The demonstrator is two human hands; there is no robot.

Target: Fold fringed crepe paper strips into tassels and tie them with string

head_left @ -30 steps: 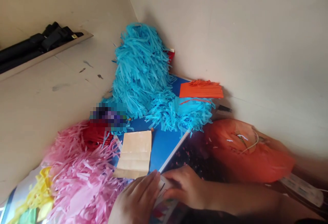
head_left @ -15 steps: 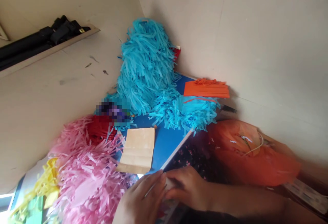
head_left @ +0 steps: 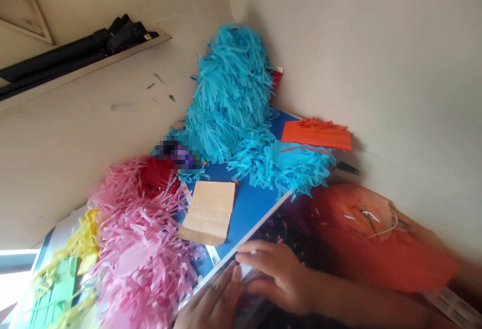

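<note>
Left hand (head_left: 213, 301): fingers extended and close together, tips near the right hand; whether it grips cannot be told.

Right hand (head_left: 284, 271): thumb and fingers closed about a white piece (head_left: 245, 270), thin, mostly hidden; material unclear.

White piece: at the near edge of the blue table, between the hands.

Pink fringe (head_left: 146, 263): heaped, curling thin strips, left of the hands.

Green paper (head_left: 56, 289): flat, slit into bands; far left.

Yellow paper (head_left: 85, 233): crumpled, ragged, beside the pink.

Orange bundle (head_left: 380, 253): sheer, rounded, creased; right.

Brown paper (head_left: 211, 211): matte, four-sided, fold lines across; on the smooth blue table (head_left: 254, 211).

Red paper (head_left: 160, 176): pleated, against the pink.

Orange paper (head_left: 316, 135): flat, slit, resting on blue fringe (head_left: 235, 93), which is shaggy and rises to a rounded column in the corner.

Differences from half a second ago: the view has swung left, shifting the contents rightward; more green paper shows; the left hand sits lower, farther from the brown paper.
</note>
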